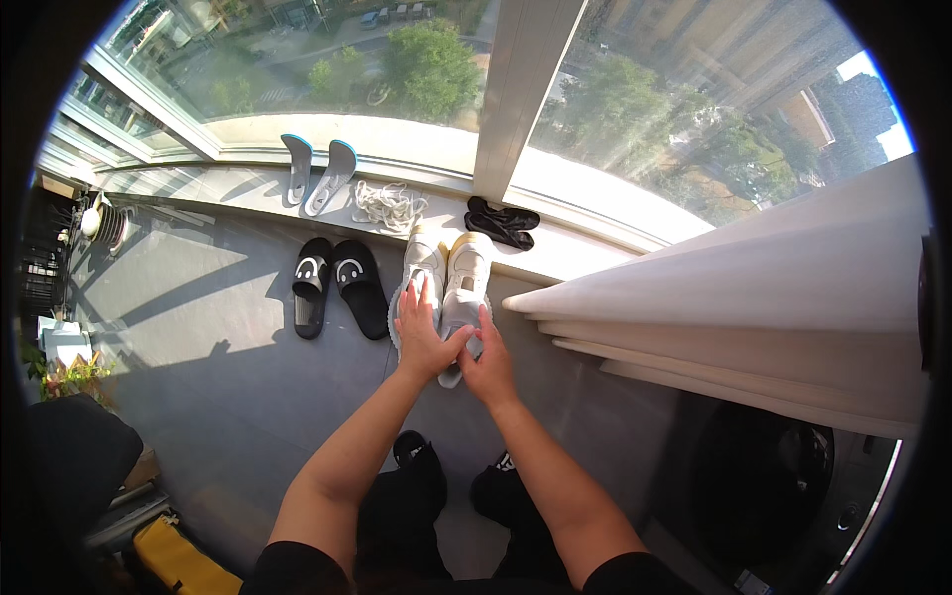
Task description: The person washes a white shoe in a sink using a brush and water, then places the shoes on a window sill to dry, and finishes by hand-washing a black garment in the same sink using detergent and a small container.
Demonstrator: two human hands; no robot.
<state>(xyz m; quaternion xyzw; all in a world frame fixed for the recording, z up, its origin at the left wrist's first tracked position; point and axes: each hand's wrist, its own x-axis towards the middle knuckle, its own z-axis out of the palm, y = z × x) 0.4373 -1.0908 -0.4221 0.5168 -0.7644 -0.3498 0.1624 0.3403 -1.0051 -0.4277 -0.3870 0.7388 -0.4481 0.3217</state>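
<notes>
A pair of white sneakers stands propped against the window ledge [248, 188], toes up. My left hand [421, 332] lies on the heel end of the left sneaker [424, 260]. My right hand [488, 362] grips the heel end of the right sneaker [466, 278]. The two hands touch each other at the thumbs. Both forearms reach forward from the lower edge, above my black shoes [416, 466] on the grey floor.
Black slippers [337, 283] with white face prints lie left of the sneakers. On the ledge lie two grey-blue insoles [317, 171], a heap of white laces [389, 206] and black socks [504, 224]. A white curtain [754, 307] hangs at right, a washing machine [764, 486] below it.
</notes>
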